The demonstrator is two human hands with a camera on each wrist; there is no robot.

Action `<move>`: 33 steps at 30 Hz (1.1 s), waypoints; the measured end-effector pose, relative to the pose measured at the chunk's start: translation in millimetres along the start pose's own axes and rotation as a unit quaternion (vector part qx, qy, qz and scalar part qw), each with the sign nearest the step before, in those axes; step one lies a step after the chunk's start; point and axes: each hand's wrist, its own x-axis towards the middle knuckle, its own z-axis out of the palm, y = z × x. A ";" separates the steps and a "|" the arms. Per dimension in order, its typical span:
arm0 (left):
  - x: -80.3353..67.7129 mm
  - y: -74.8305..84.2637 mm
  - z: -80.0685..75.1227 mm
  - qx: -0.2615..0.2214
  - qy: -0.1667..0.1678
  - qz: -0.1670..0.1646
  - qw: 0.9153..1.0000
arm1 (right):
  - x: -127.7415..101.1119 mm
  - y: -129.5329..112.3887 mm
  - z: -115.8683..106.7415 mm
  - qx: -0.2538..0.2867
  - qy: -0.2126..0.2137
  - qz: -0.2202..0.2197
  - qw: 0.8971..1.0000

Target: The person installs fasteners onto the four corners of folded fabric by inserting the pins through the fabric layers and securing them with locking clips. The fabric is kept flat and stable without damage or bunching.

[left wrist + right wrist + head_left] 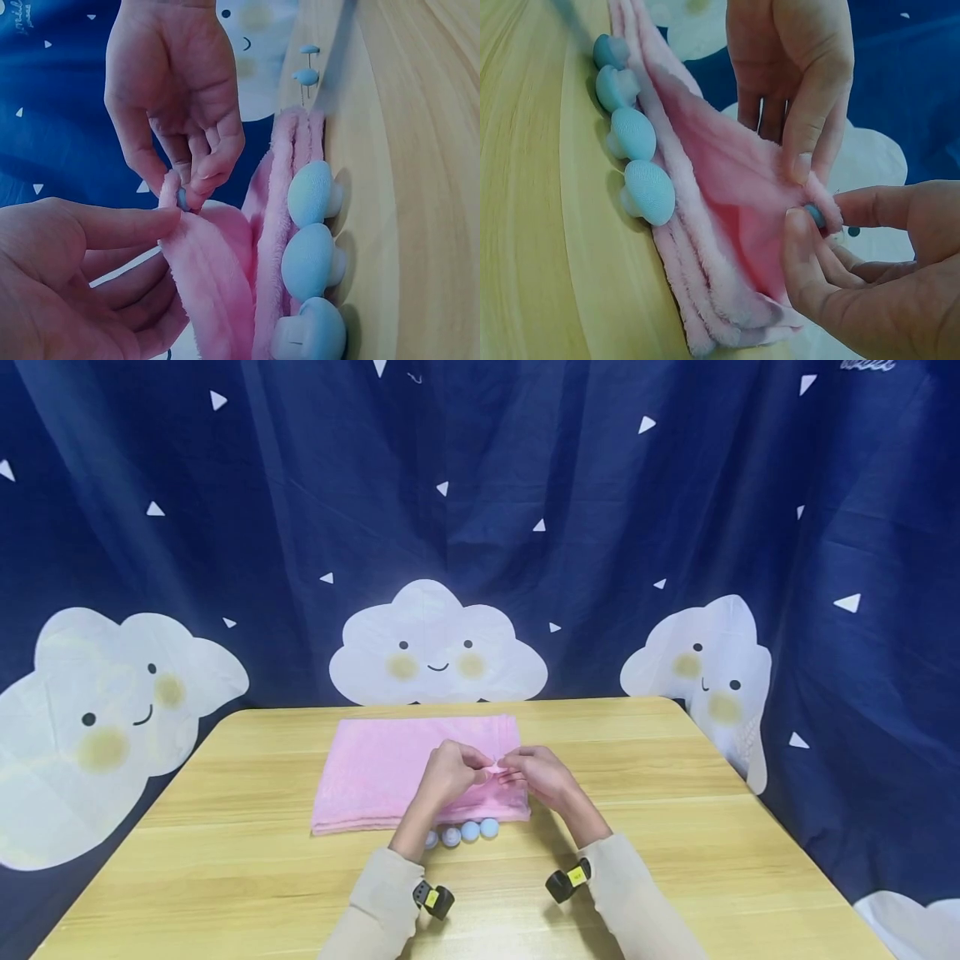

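A folded pink plush blanket (390, 760) lies on the table, its near right corner area lifted between both hands. My left hand (450, 772) pinches a raised fold of it between thumb and fingers. Opposite, my right hand (540, 772) pinches a small blue piece (814, 216) at that fold, with thumb and index finger on either side; most of the piece is hidden by fabric and fingers. Along the blanket's near edge stand several light-blue mushroom-shaped fasteners (649, 192) with rounded heads and paler stems. One fastener (309, 334) shows its slotted base in the left wrist view.
The light wooden table (675, 827) extends around the blanket. Two small blue heads with thin pins (306, 76) stand beyond the blanket in the left wrist view. A dark blue curtain (480, 527) with smiling clouds hangs behind the table.
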 end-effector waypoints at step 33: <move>-28.0 23.2 14.1 0.212 -0.189 -0.017 0.959 | 0.1 1.4 -1.6 0.017 -0.012 0.000 1.000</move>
